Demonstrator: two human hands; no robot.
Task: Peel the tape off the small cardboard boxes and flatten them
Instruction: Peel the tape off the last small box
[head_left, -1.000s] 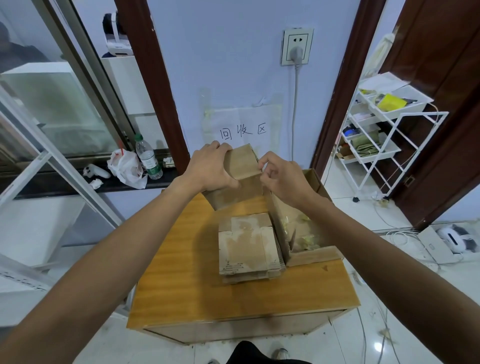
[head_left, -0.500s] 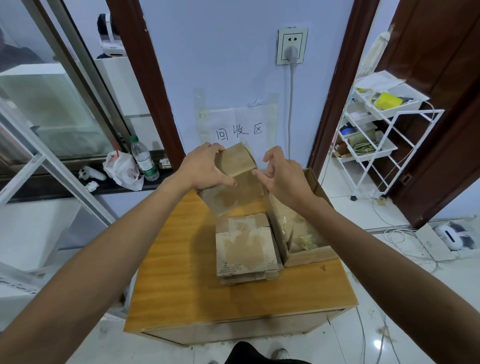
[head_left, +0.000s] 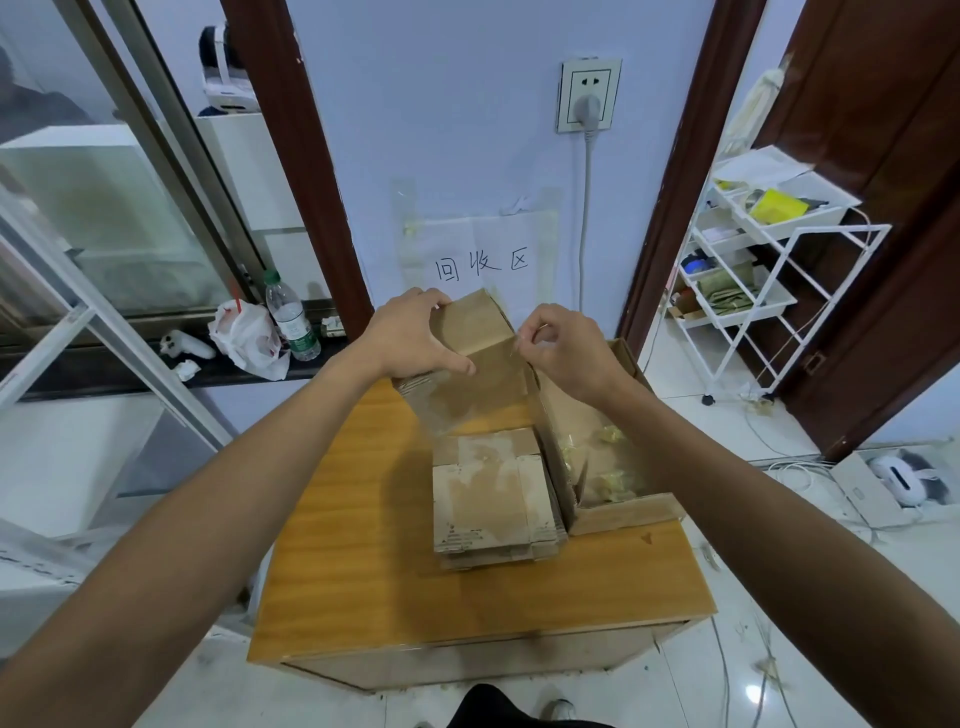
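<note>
Cardboard box (head_left: 485, 358) above table (head_left: 363, 545): left hand (head_left: 410, 338) grip wrapped round it; right hand (head_left: 569, 348) grip pinching its right edge.

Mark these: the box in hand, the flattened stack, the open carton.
held box (head_left: 485, 387), head view, front face below the fold.
flattened stack (head_left: 493, 493), head view, middle of the top sheet.
open carton (head_left: 623, 513), head view, its near wall.
</note>
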